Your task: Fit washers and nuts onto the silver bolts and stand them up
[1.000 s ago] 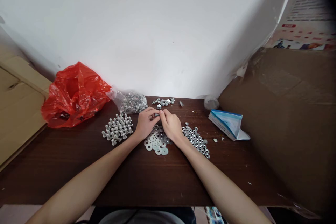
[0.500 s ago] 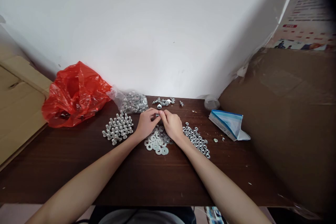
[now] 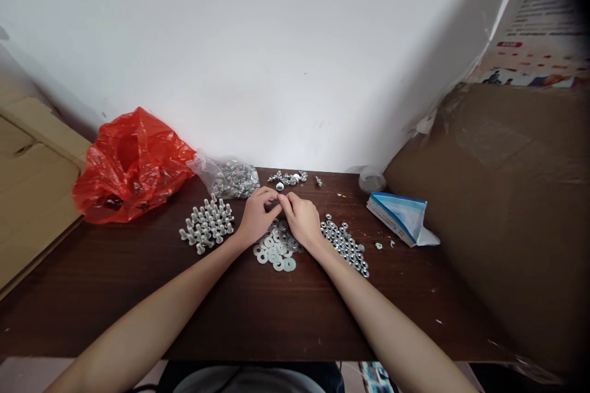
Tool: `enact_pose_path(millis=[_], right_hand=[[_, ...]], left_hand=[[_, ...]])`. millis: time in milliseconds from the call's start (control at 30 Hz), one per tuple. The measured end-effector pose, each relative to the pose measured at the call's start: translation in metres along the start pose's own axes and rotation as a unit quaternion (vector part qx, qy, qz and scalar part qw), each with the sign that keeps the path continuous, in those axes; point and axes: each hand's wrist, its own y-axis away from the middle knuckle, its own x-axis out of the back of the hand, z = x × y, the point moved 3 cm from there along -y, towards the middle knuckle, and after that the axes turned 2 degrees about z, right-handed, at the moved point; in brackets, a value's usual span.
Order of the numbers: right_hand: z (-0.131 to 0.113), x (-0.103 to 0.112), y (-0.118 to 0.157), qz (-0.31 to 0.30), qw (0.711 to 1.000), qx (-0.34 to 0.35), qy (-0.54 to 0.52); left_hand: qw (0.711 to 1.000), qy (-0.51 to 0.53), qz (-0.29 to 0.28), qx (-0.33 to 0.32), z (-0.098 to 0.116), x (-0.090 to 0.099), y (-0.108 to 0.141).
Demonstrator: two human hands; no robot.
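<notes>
My left hand (image 3: 257, 216) and my right hand (image 3: 302, 218) meet at the fingertips above the washers. Both are closed in a pinch, and whatever they hold is hidden by the fingers. Flat washers (image 3: 275, 247) lie in a loose pile just below and between the hands. Bolts (image 3: 207, 223) stand in a cluster left of my left hand. Nuts (image 3: 345, 243) are spread to the right of my right wrist. Beyond my fingertips, several bolts with fittings on them (image 3: 289, 178) lie near the wall.
A red plastic bag (image 3: 133, 166) and a clear bag of metal parts (image 3: 235, 180) sit at the back left. At the back right are a clear round container (image 3: 371, 180) and a blue and white packet (image 3: 400, 216). Cardboard (image 3: 502, 196) stands along the right side.
The fingers of both hands have shifted slightly at the tips. The bit of metal that showed between them is now hidden.
</notes>
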Motion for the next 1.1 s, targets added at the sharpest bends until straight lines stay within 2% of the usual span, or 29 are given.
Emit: enact_pose_path(millis=[400,633,933,1100], right_hand=[[0.006,-0.008,-0.005,0.049,0.991,0.063,-0.104],[0.004,-0.011,-0.004,0.044,0.984,0.088,-0.150],[0.005,-0.005,-0.005,0.111,0.959,0.076,-0.250],[0.003,-0.003,-0.005,0.102,0.953,0.086,-0.270]], left_hand=[[0.999,-0.032,-0.006,0.020,-0.004,-0.001,0.000],[0.997,-0.043,0.017,0.057,-0.011,0.001,-0.001],[0.997,-0.014,0.010,0.075,-0.017,-0.003,0.000],[0.996,-0.023,-0.002,0.090,-0.016,-0.004,0.001]])
